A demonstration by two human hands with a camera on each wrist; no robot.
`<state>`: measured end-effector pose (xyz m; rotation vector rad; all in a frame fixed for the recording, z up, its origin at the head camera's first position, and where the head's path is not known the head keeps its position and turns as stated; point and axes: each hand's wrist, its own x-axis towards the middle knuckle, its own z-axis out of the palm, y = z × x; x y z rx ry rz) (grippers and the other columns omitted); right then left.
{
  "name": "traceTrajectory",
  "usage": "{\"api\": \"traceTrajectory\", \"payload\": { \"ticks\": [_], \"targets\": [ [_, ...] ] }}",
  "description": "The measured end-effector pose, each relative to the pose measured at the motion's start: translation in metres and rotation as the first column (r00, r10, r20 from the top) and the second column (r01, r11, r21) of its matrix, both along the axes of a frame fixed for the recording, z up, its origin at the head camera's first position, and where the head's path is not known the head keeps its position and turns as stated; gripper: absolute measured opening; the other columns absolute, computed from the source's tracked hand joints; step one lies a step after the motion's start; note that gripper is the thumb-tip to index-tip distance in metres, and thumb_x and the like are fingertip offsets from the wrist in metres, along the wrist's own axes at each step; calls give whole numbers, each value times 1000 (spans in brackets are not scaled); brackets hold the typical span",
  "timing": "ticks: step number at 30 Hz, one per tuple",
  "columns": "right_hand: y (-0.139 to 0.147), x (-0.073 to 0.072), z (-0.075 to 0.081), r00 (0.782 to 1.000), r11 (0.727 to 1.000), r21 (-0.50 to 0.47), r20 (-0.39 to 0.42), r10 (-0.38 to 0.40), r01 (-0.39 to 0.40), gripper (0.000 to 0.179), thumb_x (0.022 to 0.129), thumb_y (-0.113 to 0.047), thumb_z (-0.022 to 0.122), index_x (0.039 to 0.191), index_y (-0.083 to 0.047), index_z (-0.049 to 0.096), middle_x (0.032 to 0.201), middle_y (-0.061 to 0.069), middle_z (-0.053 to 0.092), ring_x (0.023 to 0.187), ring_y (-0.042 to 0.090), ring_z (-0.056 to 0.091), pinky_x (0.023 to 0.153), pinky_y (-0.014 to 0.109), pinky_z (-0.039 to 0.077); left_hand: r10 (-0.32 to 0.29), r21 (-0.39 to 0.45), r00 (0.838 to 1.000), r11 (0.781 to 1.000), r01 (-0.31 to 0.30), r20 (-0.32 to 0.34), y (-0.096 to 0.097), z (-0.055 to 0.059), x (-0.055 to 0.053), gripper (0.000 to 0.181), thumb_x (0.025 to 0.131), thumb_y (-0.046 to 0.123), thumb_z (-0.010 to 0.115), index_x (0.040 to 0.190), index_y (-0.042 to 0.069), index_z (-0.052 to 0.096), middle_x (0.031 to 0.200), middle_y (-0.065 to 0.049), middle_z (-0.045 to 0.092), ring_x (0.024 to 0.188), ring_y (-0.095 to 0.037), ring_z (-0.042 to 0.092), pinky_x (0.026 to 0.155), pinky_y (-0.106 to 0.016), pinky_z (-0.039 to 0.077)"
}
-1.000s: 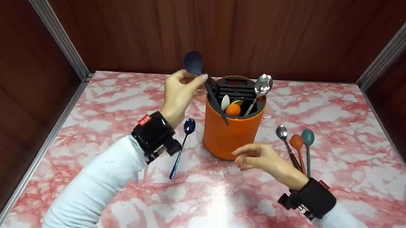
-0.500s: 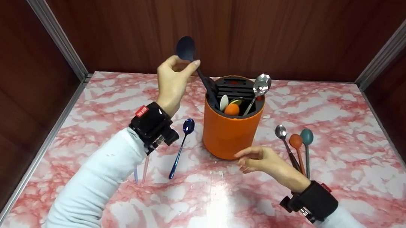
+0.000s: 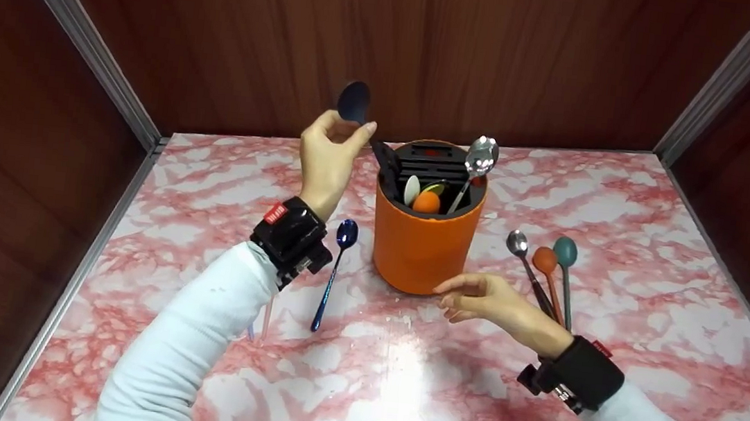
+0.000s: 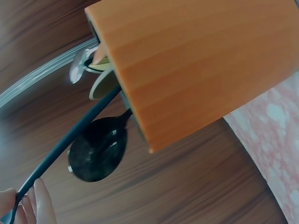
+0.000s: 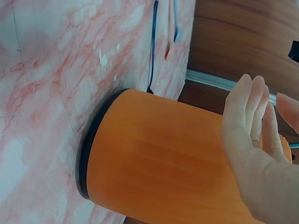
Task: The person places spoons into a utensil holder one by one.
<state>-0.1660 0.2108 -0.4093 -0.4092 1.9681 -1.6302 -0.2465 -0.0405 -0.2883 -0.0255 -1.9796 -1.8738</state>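
Note:
My left hand (image 3: 328, 164) pinches a dark navy spoon (image 3: 353, 102) just below its bowl, bowl up, at the left of the orange utensil holder (image 3: 420, 254). In the left wrist view the spoon's handle (image 4: 65, 140) slants from the fingertips down into the holder's mouth, crossing in front of a black spoon (image 4: 100, 151) that stands in it. My right hand (image 3: 494, 305) holds nothing, fingers loosely bent, close to the holder's lower right side. Inside the holder stand shiny metal spoons (image 3: 482, 155), an orange spoon (image 3: 427, 203) and a white spoon (image 3: 412, 190).
A metallic blue spoon (image 3: 335, 272) lies left of the holder. To its left, two thin handles, one pink (image 3: 266, 321), show partly behind the left arm. Right of the holder lie a dark-handled metal spoon (image 3: 518, 244), an orange spoon (image 3: 545, 260) and a teal spoon (image 3: 565, 251).
The navy spoon's handle end was in front of the holder's rim; it is now inside the mouth. My left hand rose to the left, then came down rightward. The right hand barely moved.

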Motion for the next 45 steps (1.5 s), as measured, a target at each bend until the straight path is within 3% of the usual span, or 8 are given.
{"api": "traceTrajectory", "payload": {
  "ticks": [4,10,17,28,37,45],
  "targets": [
    [2,0,-1,1000,1000,-12,-2,0,0,29,98,-12,58,123,2,62,101,-7,69,93,9,67,88,26,58,-4,-20,1000,1000,4,5,2,-7,0,11,83,3,74,79,3,64,75,-2,63,67,-4,54,63,-15,45],
    [2,0,-2,1000,1000,-17,12,-1,2,29,97,-12,58,123,1,62,102,-7,69,93,10,68,88,26,58,-36,6,999,999,36,28,7,-16,-1,12,84,2,74,80,1,63,74,-2,63,66,-3,56,65,-14,51],
    [3,1,-3,1000,1000,-16,4,9,-9,30,98,-12,58,123,3,61,103,-6,69,95,11,67,89,27,58,-84,56,995,995,81,53,11,-25,0,10,85,-1,72,82,-3,62,75,-6,64,66,-9,64,68,-26,62],
    [4,1,-5,1000,1000,-4,23,5,-5,31,98,-15,59,124,2,60,103,-5,69,97,14,67,90,26,57,-119,71,989,991,112,92,14,-38,-1,12,85,-4,71,94,-10,64,75,-4,62,63,-5,60,68,-28,63],
    [3,1,-6,1000,1000,17,28,-11,10,34,97,-15,60,124,6,60,102,-3,69,96,15,67,89,26,57,-103,-18,987,994,106,125,15,-49,-2,14,84,1,74,92,-10,69,77,-13,69,61,-3,59,66,-23,60],
    [4,2,-7,999,1000,23,31,-12,12,33,98,-15,59,124,5,60,103,-3,69,95,14,67,90,27,57,-80,-151,976,982,112,203,14,-56,0,21,86,10,74,100,-6,74,93,-19,74,70,-7,59,60,-13,47]
  ]
}}
